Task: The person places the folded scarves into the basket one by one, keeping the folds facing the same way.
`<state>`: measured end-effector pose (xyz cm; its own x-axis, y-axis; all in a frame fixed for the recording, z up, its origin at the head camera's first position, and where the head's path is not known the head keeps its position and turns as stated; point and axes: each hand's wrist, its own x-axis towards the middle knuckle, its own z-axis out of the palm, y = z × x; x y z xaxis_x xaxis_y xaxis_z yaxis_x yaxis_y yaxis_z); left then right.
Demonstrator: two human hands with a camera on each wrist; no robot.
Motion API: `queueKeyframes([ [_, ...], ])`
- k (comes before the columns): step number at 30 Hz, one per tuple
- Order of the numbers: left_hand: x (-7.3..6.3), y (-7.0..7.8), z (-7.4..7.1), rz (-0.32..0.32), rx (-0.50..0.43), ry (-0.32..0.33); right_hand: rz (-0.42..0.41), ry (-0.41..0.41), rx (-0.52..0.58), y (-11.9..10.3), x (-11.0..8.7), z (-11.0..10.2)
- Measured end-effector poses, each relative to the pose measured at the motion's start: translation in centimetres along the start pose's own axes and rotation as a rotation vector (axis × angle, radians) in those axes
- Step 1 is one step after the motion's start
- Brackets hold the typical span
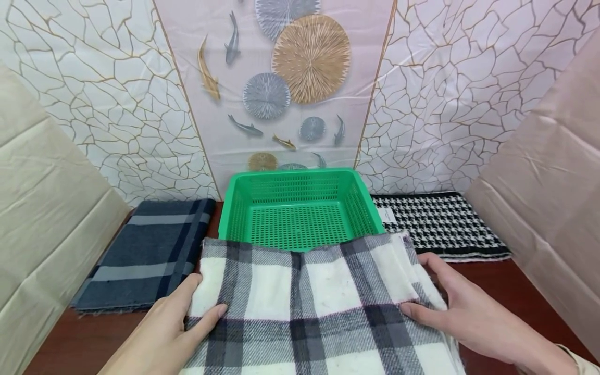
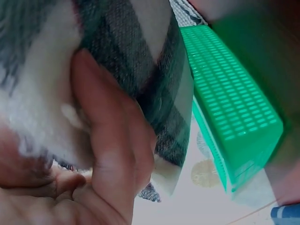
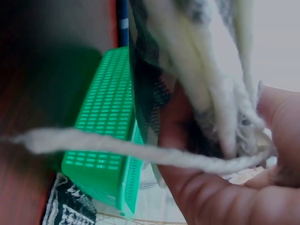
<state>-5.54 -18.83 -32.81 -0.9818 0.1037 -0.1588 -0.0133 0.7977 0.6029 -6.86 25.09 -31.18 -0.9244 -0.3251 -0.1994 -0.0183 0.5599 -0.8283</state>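
A folded plaid scarf (image 1: 323,297) in white, grey and black spans the space between both hands, its far edge overlapping the front of the green basket in the head view. My left hand (image 1: 166,323) grips its left side, thumb on top and fingers beneath. On the right side, my right hand (image 1: 473,312) pinches the cloth the same way. In the right wrist view, white fringe strands (image 3: 229,108) hang between thumb and fingers, and one twisted strand stretches out leftward. The green basket (image 1: 227,208), with perforated walls, holds nothing visible.
A folded dark blue-grey cloth (image 1: 145,255) with lighter stripes lies left of the basket. At the right lies a folded black-and-white houndstooth cloth (image 1: 436,224) with a white tag. Beige side panels (image 1: 42,219) and a patterned backdrop (image 1: 436,104) enclose the dark red-brown table (image 1: 487,291).
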Motion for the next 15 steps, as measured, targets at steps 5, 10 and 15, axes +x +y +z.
queueKeyframes([
  [5, -0.1, 0.5, -0.6, -0.009, 0.003, -0.002, 0.0, 0.023, -0.028, -0.6, -0.5, -0.6],
  [10, 0.2, 1.2, -1.6, -0.035, 0.013, -0.013, 0.049, 0.069, -0.072, -1.5, -0.4, -1.4],
  [15, 0.9, 1.9, -2.5, -0.012, -0.015, -0.015, 0.012, 0.111, -0.082, -2.0, 0.0, -1.8],
])
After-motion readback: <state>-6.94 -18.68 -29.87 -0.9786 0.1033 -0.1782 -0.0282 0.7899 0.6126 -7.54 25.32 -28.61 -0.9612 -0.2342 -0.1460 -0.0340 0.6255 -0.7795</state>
